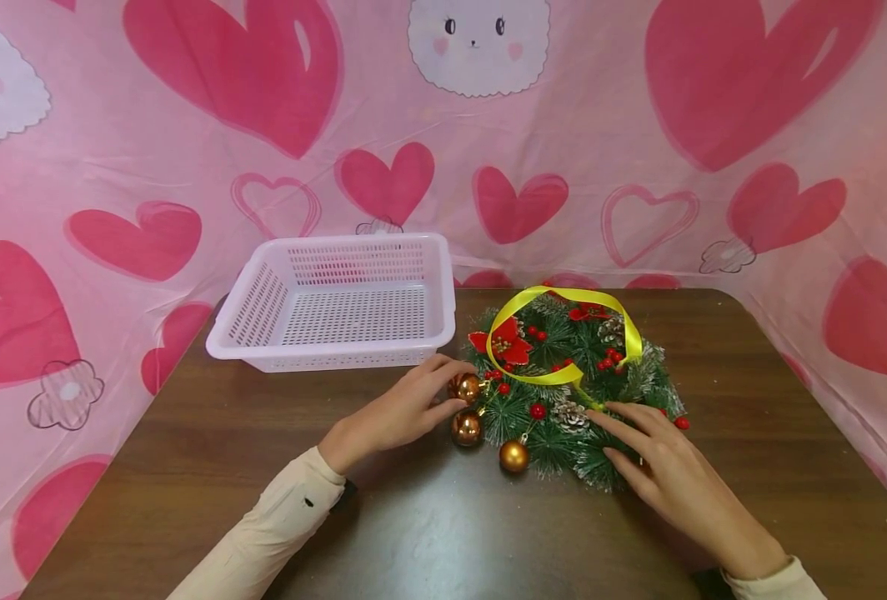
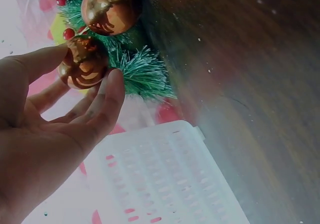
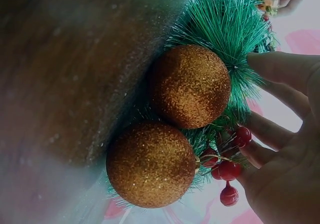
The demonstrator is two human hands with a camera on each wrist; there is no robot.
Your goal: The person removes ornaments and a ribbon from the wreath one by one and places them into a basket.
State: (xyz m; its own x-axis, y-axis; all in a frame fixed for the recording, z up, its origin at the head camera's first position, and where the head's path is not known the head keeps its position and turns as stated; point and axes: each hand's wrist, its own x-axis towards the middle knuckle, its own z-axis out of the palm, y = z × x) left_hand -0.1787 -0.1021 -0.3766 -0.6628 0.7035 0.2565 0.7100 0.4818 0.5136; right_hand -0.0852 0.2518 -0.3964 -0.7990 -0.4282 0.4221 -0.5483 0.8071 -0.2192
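Wreath [image 1: 578,346]: on table [image 1: 413,533], just beside basket [image 1: 331,343] | left hand [image 1: 406,408]: pinching 1 shiny ball [image 1: 465,386] | right hand [image 1: 669,467]: fingers spread at wreath's edge | step: seemingly arranging ornaments | next: likely calls for light adjustment, wreath steadied

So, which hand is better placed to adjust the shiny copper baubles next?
Likely the left hand: its thumb and fingers are around one shiny copper bauble, with another alongside. The right hand is toward the wreath's other side.
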